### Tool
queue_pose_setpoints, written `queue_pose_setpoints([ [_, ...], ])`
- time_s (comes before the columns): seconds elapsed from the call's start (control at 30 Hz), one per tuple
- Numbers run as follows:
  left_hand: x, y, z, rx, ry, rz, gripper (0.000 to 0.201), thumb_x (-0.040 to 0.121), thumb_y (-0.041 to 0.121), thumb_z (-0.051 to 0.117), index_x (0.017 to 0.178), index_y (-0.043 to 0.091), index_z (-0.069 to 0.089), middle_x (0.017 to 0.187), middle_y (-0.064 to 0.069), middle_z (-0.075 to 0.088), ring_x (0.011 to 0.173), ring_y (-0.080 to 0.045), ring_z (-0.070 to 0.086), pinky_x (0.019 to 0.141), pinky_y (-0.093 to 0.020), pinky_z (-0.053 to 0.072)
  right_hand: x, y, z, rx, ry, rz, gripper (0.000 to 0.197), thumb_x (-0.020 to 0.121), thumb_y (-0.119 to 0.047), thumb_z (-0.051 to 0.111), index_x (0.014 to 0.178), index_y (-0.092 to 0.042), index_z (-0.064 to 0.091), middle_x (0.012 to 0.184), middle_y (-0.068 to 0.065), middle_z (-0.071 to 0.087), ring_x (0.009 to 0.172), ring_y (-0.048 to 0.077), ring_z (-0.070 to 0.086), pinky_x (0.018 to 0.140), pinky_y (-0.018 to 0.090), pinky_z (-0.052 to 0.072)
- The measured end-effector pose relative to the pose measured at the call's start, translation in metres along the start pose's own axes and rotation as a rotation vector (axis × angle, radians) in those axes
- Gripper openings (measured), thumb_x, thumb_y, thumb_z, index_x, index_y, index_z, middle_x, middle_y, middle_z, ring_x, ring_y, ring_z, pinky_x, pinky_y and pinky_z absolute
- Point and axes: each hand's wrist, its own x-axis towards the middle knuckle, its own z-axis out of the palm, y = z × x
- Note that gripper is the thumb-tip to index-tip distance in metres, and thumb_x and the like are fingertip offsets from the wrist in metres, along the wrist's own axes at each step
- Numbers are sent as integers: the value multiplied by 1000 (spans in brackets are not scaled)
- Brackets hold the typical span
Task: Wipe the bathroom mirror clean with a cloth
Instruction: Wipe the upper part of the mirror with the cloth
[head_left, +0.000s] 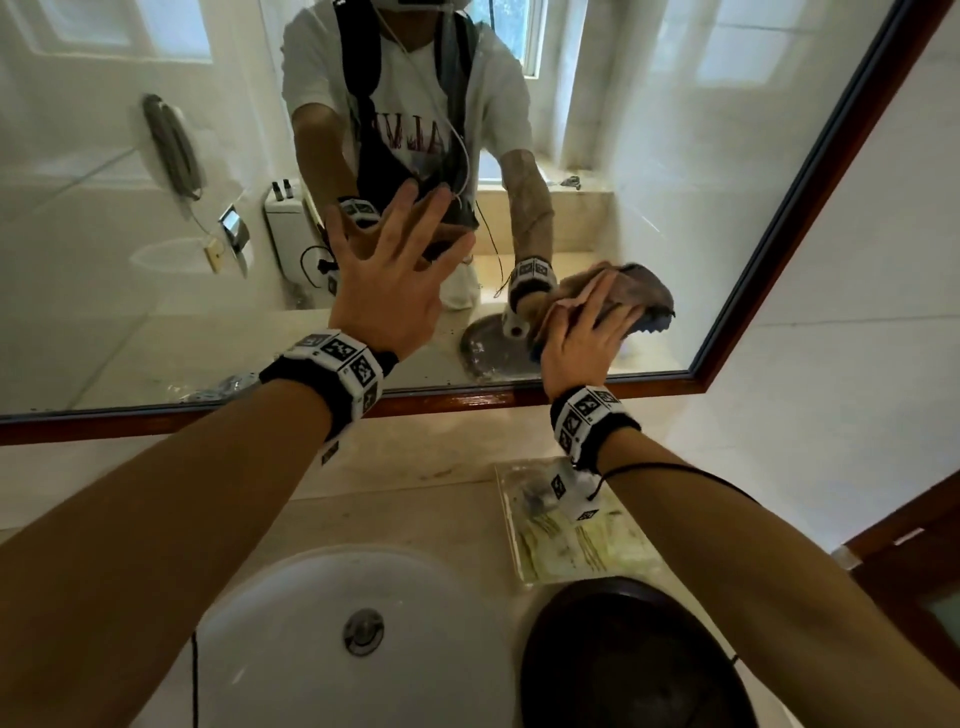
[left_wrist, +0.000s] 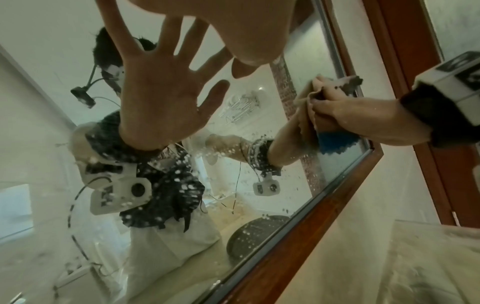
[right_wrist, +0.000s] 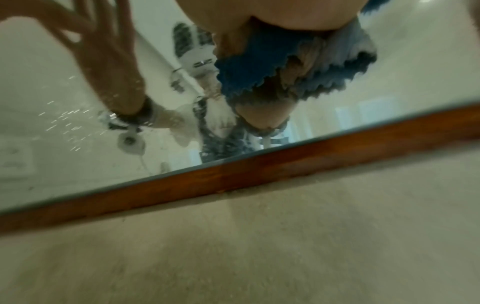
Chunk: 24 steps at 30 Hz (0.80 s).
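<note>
The cloth (head_left: 618, 291) — soft, limp, bunched into a wad — is pressed against the mirror (head_left: 130, 249) near its lower right corner, just above the wooden frame (head_left: 467, 400). It is held by the right hand (head_left: 582, 343), fingers curled over it. The left hand (head_left: 395, 280) is laid flat on the glass, fingers spread, nothing held. The cloth is judged light and yielding, best gripped as a wad under the palm; the glass is rigid, smooth and fragile — droplets are seen on it.
</note>
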Motion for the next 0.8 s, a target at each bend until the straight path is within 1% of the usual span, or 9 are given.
queue_pose_setpoints([
  [0.07,-4,-12,-2,-11,1,-16,63,90,31,50,148,36,28,162,-6,6,149,-28,3,103,-76,8,-4,-18,8,-35,4,-105,62,101,-36,32,154,-7,19,152,41,12,141,57,10,116,64,12],
  [0.17,-9,-28,-5,-15,-6,-59,68,88,28,49,150,36,23,162,-7,3,148,-30,0,104,-76,8,-18,-47,22,-48,2,-154,59,102,-36,35,153,-10,23,150,41,18,139,58,16,113,66,15],
  [0.3,-11,-28,-4,-17,-29,-79,72,86,24,48,151,37,19,162,-7,2,148,-30,0,99,-79,9,-54,-65,43,-167,-141,-410,57,100,-40,36,152,-20,25,139,35,42,129,57,36,107,68,26],
  [0.47,-11,-26,-3,-39,-35,-81,70,85,27,40,152,36,20,162,-8,4,148,-31,1,96,-81,10,-86,-55,62,-237,-220,-659,59,94,-32,58,149,-26,37,130,19,46,119,47,47,109,64,27],
  [0.53,-11,-26,-1,-29,-35,-79,75,84,22,47,152,37,18,162,-7,3,148,-31,1,96,-80,10,-89,-41,61,-254,-254,-720,61,93,-30,62,149,-28,38,129,16,50,120,46,47,112,61,25],
  [0.63,-11,-25,2,-16,-27,-76,79,84,19,50,152,38,14,162,-7,1,148,-31,-1,98,-80,8,-88,-18,54,-287,-323,-722,62,95,-32,56,151,-30,30,129,13,54,124,44,44,115,56,22],
  [0.7,-12,-26,4,-20,-18,-73,77,85,21,48,152,38,14,162,-7,0,148,-32,-2,99,-80,6,-87,-1,48,-308,-361,-666,60,96,-35,48,152,-30,26,129,16,52,123,47,46,112,57,28],
  [0.77,-12,-27,5,-18,-17,-72,74,88,22,47,152,37,14,162,-8,1,148,-32,-2,98,-81,6,-90,20,43,-306,-380,-462,59,98,-37,43,153,-27,22,133,24,49,123,52,46,106,61,35],
  [0.8,-13,-26,6,-19,-17,-74,72,90,22,45,152,37,14,162,-8,1,148,-33,-1,98,-81,7,-92,28,39,-268,-370,-294,59,100,-38,41,154,-23,21,138,30,45,127,54,42,105,63,34],
])
